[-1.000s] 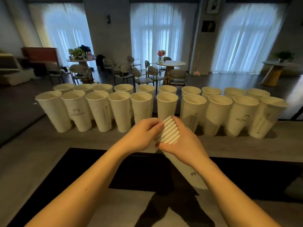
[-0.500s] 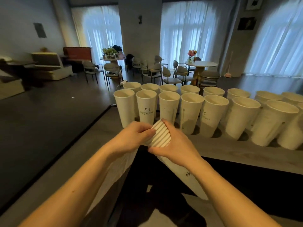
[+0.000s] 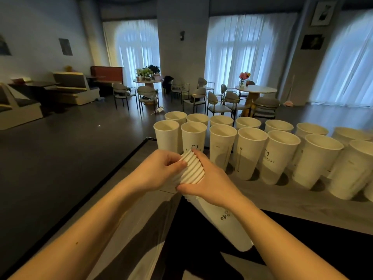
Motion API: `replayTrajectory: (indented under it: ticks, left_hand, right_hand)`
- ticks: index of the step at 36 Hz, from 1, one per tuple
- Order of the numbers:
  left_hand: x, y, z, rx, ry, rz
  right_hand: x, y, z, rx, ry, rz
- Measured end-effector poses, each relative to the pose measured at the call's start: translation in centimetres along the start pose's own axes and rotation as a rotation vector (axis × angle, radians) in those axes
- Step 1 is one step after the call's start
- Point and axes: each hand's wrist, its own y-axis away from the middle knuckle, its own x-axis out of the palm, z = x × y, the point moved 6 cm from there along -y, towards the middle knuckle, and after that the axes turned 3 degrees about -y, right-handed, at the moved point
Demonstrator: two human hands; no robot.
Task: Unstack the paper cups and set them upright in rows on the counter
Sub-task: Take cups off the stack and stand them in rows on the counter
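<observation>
Both hands, left [image 3: 161, 170] and right [image 3: 210, 182], grasp the stack [image 3: 218, 211]; its black print is too blurry to read, same on the cups [image 3: 250, 152].

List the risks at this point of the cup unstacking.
1. The left hand pinches the top rims of the tilted cup stack; two nested cups may come off together.
2. The standing cups are tightly packed just beyond the right hand; a jerk could topple them.

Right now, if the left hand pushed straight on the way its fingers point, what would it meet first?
The left hand already touches the rims of the cup stack; beyond that, probably the right hand.
</observation>
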Motion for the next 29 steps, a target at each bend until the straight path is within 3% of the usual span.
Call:
replayTrajectory:
  ticks: [9, 16, 18, 20, 25, 29]
  left_hand:
    - [0.7, 0.1, -0.1, 0.003, 0.093, 0.000]
    - [-3.5, -0.2, 1.9, -0.088, 0.102, -0.258]
    - [-5.8, -0.2, 2.1, -0.018, 0.005, -0.415]
    - [-6.9, -0.7, 2.2, 0.048, -0.197, -0.457]
    - [-4.2, -2.7, 3.0, 0.266, -0.616, -0.237]
    - [-3.6, -3.5, 4.1, 0.336, -0.671, -0.239]
  right_hand:
    - [-0.4, 0.6, -0.7, -0.018, -0.044, 0.067]
    - [-1.6, 1.1, -4.0, 0.121, -0.044, 0.136]
    - [-2.3, 1.2, -4.9, 0.174, -0.013, 0.114]
    - [-2.8, 1.3, -5.6, 0.212, 0.019, 0.084]
    - [-3.2, 1.3, -6.0, 0.243, 0.008, 0.051]
    - [-3.2, 1.5, -5.7, 0.227, -0.012, 0.039]
